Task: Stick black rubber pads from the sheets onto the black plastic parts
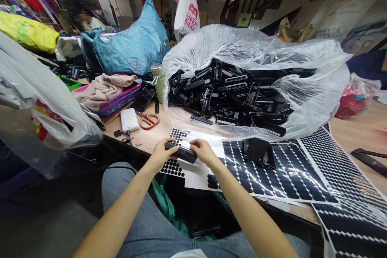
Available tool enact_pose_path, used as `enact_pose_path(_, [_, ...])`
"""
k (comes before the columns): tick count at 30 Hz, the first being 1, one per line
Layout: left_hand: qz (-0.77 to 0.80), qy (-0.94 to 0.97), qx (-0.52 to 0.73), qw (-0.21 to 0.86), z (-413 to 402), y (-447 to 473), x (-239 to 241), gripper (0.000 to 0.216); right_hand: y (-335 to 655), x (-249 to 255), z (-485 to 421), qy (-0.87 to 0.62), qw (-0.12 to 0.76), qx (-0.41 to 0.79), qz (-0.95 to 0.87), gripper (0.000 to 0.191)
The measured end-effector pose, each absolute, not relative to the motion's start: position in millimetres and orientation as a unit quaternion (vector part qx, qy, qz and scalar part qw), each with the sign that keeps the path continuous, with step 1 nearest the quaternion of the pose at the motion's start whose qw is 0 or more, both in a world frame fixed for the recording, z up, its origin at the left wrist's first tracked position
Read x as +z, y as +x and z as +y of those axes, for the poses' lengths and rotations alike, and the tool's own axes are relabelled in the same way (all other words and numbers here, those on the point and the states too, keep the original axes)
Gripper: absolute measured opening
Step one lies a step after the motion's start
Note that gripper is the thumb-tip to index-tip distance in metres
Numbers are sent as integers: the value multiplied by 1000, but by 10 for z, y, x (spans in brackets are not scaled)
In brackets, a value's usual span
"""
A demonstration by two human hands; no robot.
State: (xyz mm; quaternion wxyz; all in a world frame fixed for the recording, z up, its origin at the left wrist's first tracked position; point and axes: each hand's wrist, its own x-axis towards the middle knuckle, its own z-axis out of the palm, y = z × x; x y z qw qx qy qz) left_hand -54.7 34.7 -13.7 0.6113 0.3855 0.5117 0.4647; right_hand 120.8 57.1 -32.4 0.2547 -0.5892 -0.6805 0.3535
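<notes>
Between my two hands is a small, glossy black plastic part (184, 153), oblong in shape, held over the near edge of the table. My left hand (161, 153) grips its left end, thumb on top. At its right end, the fingers of my right hand (204, 151) are pinched together against the part; whether they also hold something small is hidden. Under the hands lie white sheets of black round stickers (173, 168). A larger sheet of black stickers (242, 169) spreads to the right, with black parts (258, 153) lying on it.
A big clear plastic bag (329, 76) full of black plastic parts (229, 92) stands behind the hands. To the left are red-handled scissors (149, 121), a white power bank (129, 120) and a green flask (157, 82). A white bag (60, 105) hangs over the left edge.
</notes>
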Motion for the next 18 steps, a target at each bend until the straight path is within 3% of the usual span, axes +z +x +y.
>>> enact_pose_path(6, [538, 327, 498, 597, 247, -694, -171, 35, 1377, -361, 1167, -673, 167, 247, -677, 34])
enact_pose_path(12, [557, 321, 549, 535, 279, -884, -88, 34, 1507, -383, 1499, -626, 70, 244, -738, 14])
enact_pose_path(18, [570, 295, 554, 530, 315, -1010, -51, 29, 1597, -386, 1529, -606, 31, 233, -760, 26])
